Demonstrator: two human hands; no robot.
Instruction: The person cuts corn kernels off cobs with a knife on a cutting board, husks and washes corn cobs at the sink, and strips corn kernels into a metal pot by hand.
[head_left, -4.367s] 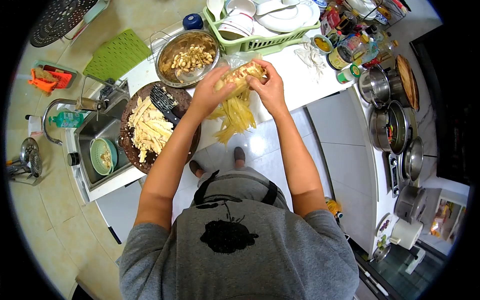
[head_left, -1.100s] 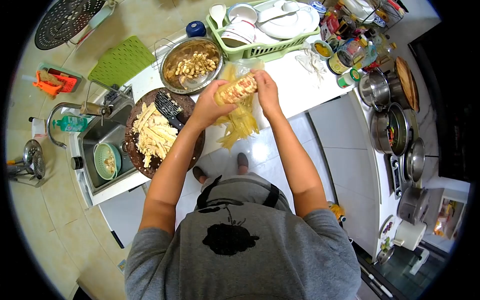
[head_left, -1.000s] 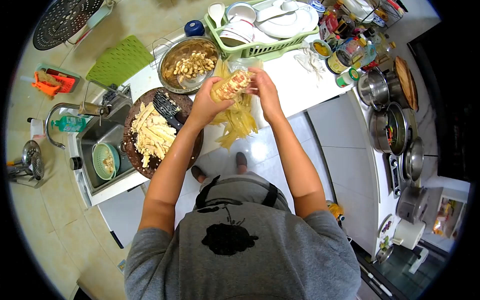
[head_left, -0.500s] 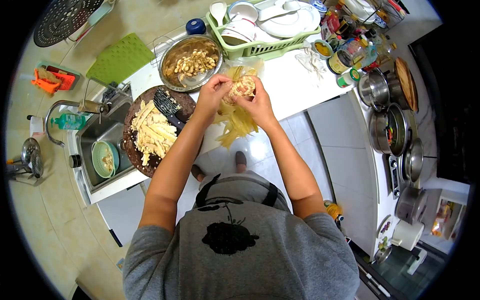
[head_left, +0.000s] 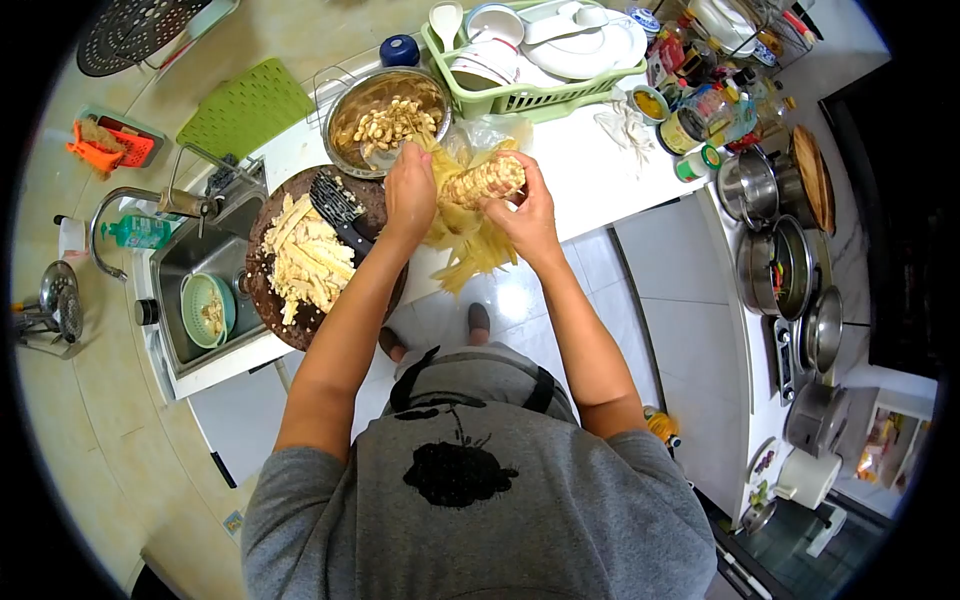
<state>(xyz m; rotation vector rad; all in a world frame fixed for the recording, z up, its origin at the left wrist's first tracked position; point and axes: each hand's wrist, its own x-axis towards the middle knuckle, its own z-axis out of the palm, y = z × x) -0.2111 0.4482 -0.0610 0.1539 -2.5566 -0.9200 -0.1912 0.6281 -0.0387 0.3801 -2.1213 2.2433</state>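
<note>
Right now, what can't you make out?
In the head view:
Pale yellow, red-flecked corn cob: underside hidden by its own upper side.
Bare left hand: anything inside hidden by the hand itself.
Black perforated disc: cut off by the top edge.
Yellow-labelled clear bottle: print too small.

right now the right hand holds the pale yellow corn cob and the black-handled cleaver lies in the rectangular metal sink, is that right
Not the sink: the head view shows the black-handled cleaver lying on the round brown chopping block. The right hand does hold the pale yellow corn cob.
</note>
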